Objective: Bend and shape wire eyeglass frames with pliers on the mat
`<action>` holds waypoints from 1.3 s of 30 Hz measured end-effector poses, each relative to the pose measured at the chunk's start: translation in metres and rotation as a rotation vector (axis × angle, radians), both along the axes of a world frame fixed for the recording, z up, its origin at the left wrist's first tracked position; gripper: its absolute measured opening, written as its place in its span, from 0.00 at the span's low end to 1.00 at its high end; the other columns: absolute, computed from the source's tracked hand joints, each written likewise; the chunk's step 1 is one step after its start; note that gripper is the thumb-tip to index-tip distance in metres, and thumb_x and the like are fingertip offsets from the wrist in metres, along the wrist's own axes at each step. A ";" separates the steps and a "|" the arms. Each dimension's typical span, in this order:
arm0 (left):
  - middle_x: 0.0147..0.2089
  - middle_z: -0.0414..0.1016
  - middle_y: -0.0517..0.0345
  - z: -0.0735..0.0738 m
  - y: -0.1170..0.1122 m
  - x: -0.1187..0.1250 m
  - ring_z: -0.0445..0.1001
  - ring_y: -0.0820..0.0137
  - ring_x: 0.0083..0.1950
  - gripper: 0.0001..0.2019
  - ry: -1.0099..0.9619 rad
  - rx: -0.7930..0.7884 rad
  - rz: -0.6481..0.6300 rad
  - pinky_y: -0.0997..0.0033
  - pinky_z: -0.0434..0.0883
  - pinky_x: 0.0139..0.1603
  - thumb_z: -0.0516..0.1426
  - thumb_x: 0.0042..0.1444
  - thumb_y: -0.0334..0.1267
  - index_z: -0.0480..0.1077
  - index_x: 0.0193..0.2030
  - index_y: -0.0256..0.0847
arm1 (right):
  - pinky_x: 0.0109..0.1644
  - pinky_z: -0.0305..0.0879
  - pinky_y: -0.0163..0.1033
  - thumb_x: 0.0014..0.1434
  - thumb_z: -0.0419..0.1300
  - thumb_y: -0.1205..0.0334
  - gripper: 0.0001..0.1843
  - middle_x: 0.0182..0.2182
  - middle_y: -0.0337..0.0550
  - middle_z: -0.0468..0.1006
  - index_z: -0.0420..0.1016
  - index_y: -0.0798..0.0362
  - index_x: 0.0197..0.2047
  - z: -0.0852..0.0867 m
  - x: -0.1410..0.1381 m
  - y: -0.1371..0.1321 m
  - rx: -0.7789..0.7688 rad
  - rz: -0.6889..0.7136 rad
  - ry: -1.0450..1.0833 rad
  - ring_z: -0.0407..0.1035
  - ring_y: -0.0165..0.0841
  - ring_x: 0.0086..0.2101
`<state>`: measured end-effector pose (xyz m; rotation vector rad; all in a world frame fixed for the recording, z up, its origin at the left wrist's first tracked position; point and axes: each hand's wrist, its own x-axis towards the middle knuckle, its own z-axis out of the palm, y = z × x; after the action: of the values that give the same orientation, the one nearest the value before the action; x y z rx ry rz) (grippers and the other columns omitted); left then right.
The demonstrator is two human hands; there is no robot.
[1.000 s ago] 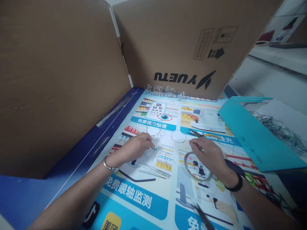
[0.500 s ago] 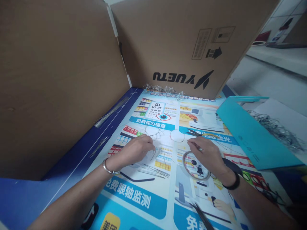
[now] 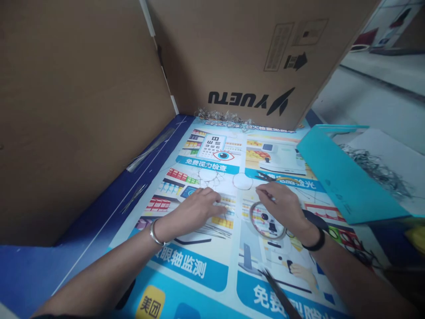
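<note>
My left hand (image 3: 199, 210) hovers over the printed sheet, its thumb and index finger apart beside a small, faint bent wire (image 3: 229, 213). Straight cut wires (image 3: 215, 231) lie just under that hand. My right hand (image 3: 282, 204) is closed in a pinch; what its fingertips hold, if anything, is too small to make out. Below it a coil of wire (image 3: 253, 228) rests on the sheet. Beyond the hands are a thin wire ring (image 3: 243, 188) and a looped wire piece (image 3: 210, 177) shaped like petals. Pliers (image 3: 265, 176) with a yellow handle lie past my right fingers.
Cardboard panels (image 3: 232, 48) wall off the back and left. A teal box (image 3: 335, 181) of tangled wire scraps (image 3: 375, 168) stands at right. Clear wire-and-bead pieces (image 3: 226, 117) line the back. A dark pointed tool (image 3: 279, 292) lies in front; wire bundles (image 3: 134, 197) lie at left.
My left hand has shifted right, and its thumb and index finger have spread apart. My right hand keeps its pinch in nearly the same place. The whole view has shifted slightly.
</note>
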<state>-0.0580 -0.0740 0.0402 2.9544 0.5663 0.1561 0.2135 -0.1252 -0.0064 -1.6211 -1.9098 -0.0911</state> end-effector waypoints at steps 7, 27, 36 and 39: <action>0.40 0.72 0.55 0.021 -0.006 -0.011 0.66 0.68 0.42 0.16 0.015 -0.038 0.019 0.65 0.62 0.44 0.48 0.58 0.23 0.72 0.43 0.42 | 0.37 0.63 0.35 0.58 0.53 0.60 0.09 0.31 0.40 0.76 0.74 0.49 0.33 0.009 0.002 -0.001 0.030 -0.056 0.171 0.69 0.31 0.32; 0.29 0.72 0.54 -0.003 -0.041 -0.012 0.67 0.66 0.30 0.10 0.022 0.140 0.005 0.60 0.61 0.40 0.51 0.46 0.22 0.69 0.29 0.40 | 0.37 0.66 0.38 0.56 0.52 0.57 0.12 0.31 0.44 0.77 0.74 0.52 0.31 0.025 0.045 0.008 0.029 -0.228 0.197 0.70 0.34 0.33; 0.27 0.72 0.55 0.014 -0.024 -0.017 0.67 0.66 0.28 0.09 0.091 0.052 0.035 0.65 0.61 0.33 0.51 0.51 0.25 0.68 0.26 0.40 | 0.51 0.59 0.46 0.57 0.55 0.53 0.24 0.47 0.54 0.72 0.68 0.57 0.53 0.013 0.062 0.006 -0.231 -0.105 -0.421 0.65 0.42 0.48; 0.28 0.73 0.54 0.023 -0.010 -0.019 0.68 0.65 0.29 0.10 0.139 0.104 0.174 0.65 0.62 0.33 0.49 0.55 0.28 0.69 0.27 0.40 | 0.50 0.58 0.46 0.59 0.53 0.56 0.21 0.46 0.53 0.72 0.69 0.55 0.53 0.012 0.060 0.009 -0.245 -0.093 -0.495 0.65 0.42 0.46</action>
<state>-0.0769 -0.0839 0.0635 3.0305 0.8602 -0.0034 0.2737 -0.1164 0.0053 -1.9915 -2.2814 -0.3355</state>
